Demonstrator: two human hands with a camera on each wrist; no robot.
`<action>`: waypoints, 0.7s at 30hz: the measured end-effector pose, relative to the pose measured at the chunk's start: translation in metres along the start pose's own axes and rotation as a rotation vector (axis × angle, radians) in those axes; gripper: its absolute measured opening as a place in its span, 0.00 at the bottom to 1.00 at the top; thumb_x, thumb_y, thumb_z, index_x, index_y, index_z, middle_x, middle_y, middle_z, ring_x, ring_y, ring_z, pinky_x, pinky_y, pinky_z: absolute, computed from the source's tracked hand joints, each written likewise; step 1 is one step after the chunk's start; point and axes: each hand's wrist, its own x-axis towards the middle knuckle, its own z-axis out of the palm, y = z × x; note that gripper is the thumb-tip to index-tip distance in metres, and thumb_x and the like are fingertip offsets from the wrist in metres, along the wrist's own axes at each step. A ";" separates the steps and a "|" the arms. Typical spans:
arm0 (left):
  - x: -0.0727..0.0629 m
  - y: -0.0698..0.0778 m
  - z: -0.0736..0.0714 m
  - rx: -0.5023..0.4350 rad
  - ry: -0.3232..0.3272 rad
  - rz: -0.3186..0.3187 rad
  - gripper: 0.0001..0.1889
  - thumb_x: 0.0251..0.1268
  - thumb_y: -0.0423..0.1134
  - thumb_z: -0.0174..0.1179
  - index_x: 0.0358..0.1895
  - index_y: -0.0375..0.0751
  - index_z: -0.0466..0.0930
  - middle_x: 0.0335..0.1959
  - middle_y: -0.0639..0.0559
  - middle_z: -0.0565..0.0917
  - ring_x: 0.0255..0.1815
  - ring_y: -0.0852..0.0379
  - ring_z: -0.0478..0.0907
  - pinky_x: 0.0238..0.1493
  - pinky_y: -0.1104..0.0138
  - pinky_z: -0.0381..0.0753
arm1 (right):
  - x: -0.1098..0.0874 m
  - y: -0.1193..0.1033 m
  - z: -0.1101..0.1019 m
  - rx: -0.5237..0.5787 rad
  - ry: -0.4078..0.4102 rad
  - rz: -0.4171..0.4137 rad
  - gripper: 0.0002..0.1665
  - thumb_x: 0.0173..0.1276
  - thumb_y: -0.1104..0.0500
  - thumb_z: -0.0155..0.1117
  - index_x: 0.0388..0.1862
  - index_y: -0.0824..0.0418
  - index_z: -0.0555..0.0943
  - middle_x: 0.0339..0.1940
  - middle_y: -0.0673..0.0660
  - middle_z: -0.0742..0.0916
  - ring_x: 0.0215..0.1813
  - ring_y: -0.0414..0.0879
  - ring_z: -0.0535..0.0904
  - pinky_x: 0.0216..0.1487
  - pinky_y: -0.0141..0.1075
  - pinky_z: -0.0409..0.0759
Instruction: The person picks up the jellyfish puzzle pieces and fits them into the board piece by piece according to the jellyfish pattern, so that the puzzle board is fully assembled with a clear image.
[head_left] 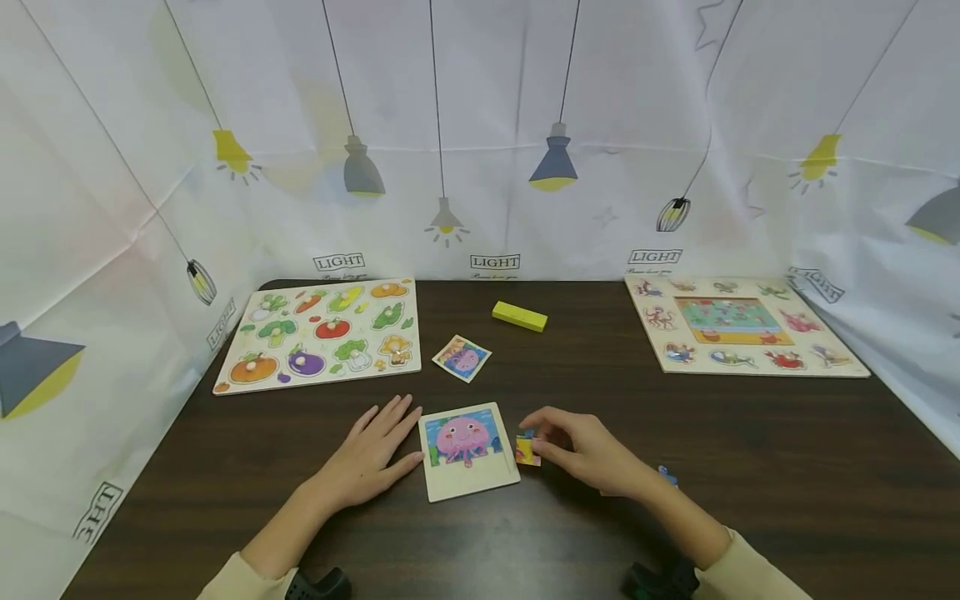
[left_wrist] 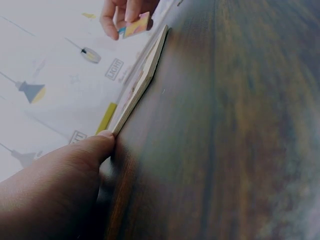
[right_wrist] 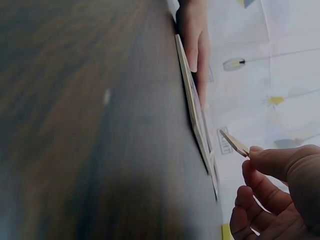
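A small square wooden puzzle board lies on the table, its upper part filled by a pink jellyfish or octopus picture and its lower part bare wood. Flat beside its left edge, my left hand has straight, spread fingers; the thumb touches the board's edge. My right hand pinches a yellow and pink puzzle piece between thumb and fingers, just right of the board. In the right wrist view the puzzle piece appears edge-on, raised off the table. Another blue puzzle piece is partly hidden by the right forearm.
Beyond the board lie a small picture card of a similar pink creature and a yellow block. A vegetable puzzle board stands back left, a sea-animal puzzle board back right. A white printed cloth surrounds the dark table.
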 end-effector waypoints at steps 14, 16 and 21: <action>0.001 0.001 -0.001 -0.006 -0.004 0.006 0.34 0.68 0.58 0.44 0.71 0.42 0.54 0.72 0.44 0.52 0.72 0.50 0.45 0.67 0.50 0.44 | 0.028 -0.013 0.023 -0.033 -0.022 -0.112 0.11 0.66 0.58 0.59 0.47 0.58 0.78 0.25 0.43 0.77 0.25 0.36 0.68 0.26 0.29 0.70; 0.001 0.001 -0.001 -0.006 -0.002 0.006 0.34 0.68 0.58 0.44 0.71 0.42 0.54 0.72 0.44 0.52 0.72 0.50 0.45 0.67 0.50 0.44 | 0.031 -0.014 0.027 -0.028 -0.030 -0.125 0.11 0.66 0.59 0.59 0.47 0.58 0.78 0.25 0.43 0.77 0.24 0.35 0.68 0.25 0.28 0.70; 0.000 0.000 -0.001 0.004 -0.003 0.000 0.34 0.68 0.58 0.44 0.71 0.42 0.55 0.72 0.44 0.52 0.72 0.50 0.45 0.67 0.50 0.44 | 0.040 -0.016 0.038 -0.016 -0.047 -0.149 0.11 0.66 0.59 0.59 0.46 0.59 0.78 0.27 0.43 0.78 0.27 0.35 0.71 0.29 0.29 0.73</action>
